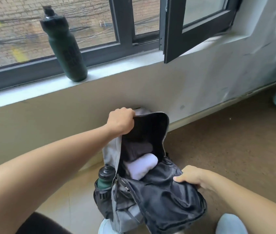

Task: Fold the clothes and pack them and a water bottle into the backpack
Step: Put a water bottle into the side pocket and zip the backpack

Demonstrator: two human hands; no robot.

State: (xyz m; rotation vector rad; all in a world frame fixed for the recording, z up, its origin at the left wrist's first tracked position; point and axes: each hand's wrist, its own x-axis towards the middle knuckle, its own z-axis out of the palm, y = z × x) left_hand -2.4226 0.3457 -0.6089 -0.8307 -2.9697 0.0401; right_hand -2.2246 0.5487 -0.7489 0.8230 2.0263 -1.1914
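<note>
Right hand [193,177] fingers pinch the backpack [164,200] flap; left hand [121,121] fingers grasp its rim; clothes [140,166] between.

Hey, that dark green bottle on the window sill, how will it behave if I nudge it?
The bottle is tall and narrow, so it probably tips easily. It stands near the front edge of the sill, so it might fall off. Its round body would likely roll.

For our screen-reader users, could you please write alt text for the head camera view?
A person's left hand and right hand hold open a grey backpack holding folded black and white clothes, a green water bottle in its side pocket. A second green bottle stands on the windowsill.
</note>
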